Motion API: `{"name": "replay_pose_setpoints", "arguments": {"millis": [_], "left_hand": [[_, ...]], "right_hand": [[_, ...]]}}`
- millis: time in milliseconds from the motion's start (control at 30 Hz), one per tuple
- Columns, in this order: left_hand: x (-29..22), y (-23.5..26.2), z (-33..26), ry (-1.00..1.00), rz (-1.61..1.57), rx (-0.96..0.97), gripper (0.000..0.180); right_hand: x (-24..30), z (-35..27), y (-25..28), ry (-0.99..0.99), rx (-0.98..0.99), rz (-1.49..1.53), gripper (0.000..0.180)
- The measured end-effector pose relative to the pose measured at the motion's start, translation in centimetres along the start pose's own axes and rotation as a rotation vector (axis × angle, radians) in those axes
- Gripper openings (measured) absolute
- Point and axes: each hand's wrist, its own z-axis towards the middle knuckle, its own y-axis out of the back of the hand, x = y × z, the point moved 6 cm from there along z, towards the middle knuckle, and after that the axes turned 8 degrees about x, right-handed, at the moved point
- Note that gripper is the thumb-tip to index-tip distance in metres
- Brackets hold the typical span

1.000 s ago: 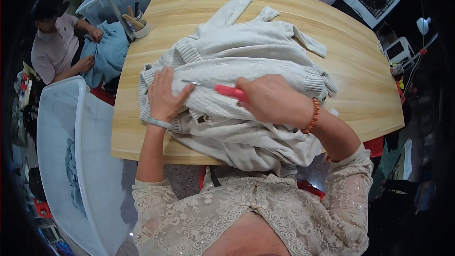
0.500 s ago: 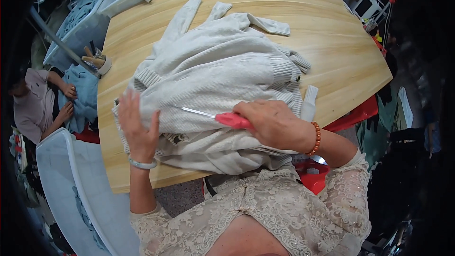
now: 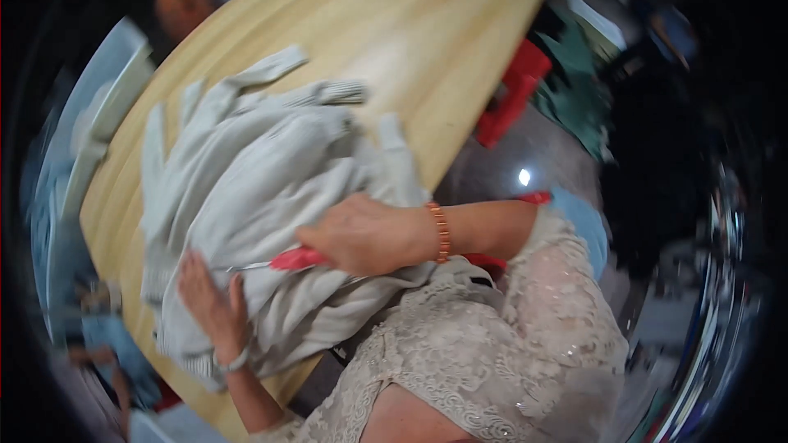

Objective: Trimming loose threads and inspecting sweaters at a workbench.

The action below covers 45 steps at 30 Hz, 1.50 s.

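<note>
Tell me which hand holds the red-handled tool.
The right hand, wearing the orange bead bracelet, grips the red-handled tool; the left hand only presses the grey garment.

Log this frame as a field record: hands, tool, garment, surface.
left hand: flat on the sweater, bracelet on wrist
right hand: gripping a red-handled tool, bead bracelet on wrist
tool: handle red, thin metal tip points toward the left hand; kind unclear from blur
sweater: light grey knit, crumpled, sleeves spread
table: pale wood, sweater lies on it
image: motion-blurred
</note>
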Motion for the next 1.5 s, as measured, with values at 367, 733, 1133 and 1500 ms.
{"name": "replay_pose_setpoints", "arguments": {"millis": [367, 733, 1133, 1500], "left_hand": [[0.5, -1.3, 0.5, 0.040, 0.169, -0.113, 0.059], [1.0, -3.0, 0.4, 0.137, 0.190, -0.155, 0.058], [2.7, -3.6, 0.5, 0.194, 0.224, -0.163, 0.060], [1.2, -2.4, -0.5, 0.206, 0.226, -0.168, 0.059]], "right_hand": [[-12.1, -20.9, -0.6, -0.657, -1.054, 0.025, 0.023], [-17.3, -28.4, -15.1, -0.815, -0.594, -0.035, 0.044], [-23.6, -23.6, -24.7, -0.845, -0.362, 0.274, 0.048], [-36.8, -21.2, -37.3, -1.167, -0.478, 0.555, 0.051]]}}
